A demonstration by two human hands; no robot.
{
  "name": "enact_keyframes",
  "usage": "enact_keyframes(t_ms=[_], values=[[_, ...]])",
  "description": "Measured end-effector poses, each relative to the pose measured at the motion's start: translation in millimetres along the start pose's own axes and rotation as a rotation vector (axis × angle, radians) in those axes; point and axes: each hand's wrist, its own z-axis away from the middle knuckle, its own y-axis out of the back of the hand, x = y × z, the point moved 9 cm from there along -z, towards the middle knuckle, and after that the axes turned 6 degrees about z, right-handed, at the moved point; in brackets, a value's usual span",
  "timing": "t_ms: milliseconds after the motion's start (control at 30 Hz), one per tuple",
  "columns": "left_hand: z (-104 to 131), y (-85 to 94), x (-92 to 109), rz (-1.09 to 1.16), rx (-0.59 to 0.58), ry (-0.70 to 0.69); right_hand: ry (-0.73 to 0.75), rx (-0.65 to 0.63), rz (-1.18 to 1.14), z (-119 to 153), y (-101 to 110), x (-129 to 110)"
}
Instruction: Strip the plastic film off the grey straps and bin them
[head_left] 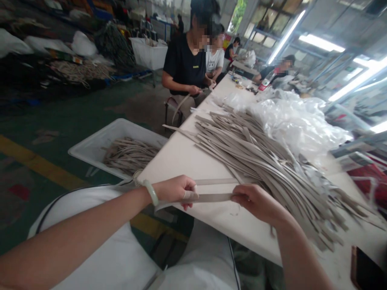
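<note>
A flat grey-beige strap (215, 197) is stretched between my two hands just above the near edge of the table. My left hand (178, 190) is closed on its left part, a pale wrapping on one finger and a light green bangle (150, 192) at the wrist. Closed on the strap's other part is my right hand (255, 200), fingers pinched together. Behind them another strap (214, 181) lies flat on the white table (178, 155). A big pile of similar straps (254, 151) spreads over the table beyond my right hand.
Clear plastic bags (299, 117) are heaped behind the pile. Left of the table, a white bin (90, 141) on the floor holds more straps. A phone (367, 270) lies at the right corner. A person in a black shirt (187, 64) sits along the table's left side, handling a strap.
</note>
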Motion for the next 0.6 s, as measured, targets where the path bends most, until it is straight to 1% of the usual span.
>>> enact_keyframes(t_ms=[100, 167, 200, 267, 367, 433, 467, 533, 600], values=[[-7, -17.1, 7, 0.103, -0.055, -0.019, 0.12, -0.045, -0.115, -10, -16, -38], [-9, -24.8, 11, 0.108, -0.079, -0.02, 0.162, -0.093, -0.165, -15, -27, -53], [-8, -25.5, 13, 0.102, -0.073, -0.016, 0.156, -0.105, -0.165, -16, -30, -54], [-8, -21.1, 15, 0.093, -0.022, -0.01, 0.121, -0.099, -0.132, -16, -29, -46], [-12, -14.6, 18, 0.109, 0.043, -0.028, 0.091, -0.033, -0.115, -12, -20, -33], [-17, -15.4, 18, 0.12, 0.061, -0.044, 0.09, -0.006, -0.178, -13, -24, -34], [-21, -17.2, 17, 0.12, 0.066, -0.041, 0.081, -0.005, -0.226, -15, -30, -36], [-27, -20.3, 10, 0.112, 0.102, -0.016, 0.03, -0.028, -0.371, -22, -50, -40], [-31, -17.2, 1, 0.1, 0.204, 0.031, -0.046, -0.077, -0.64, -27, -71, -43]])
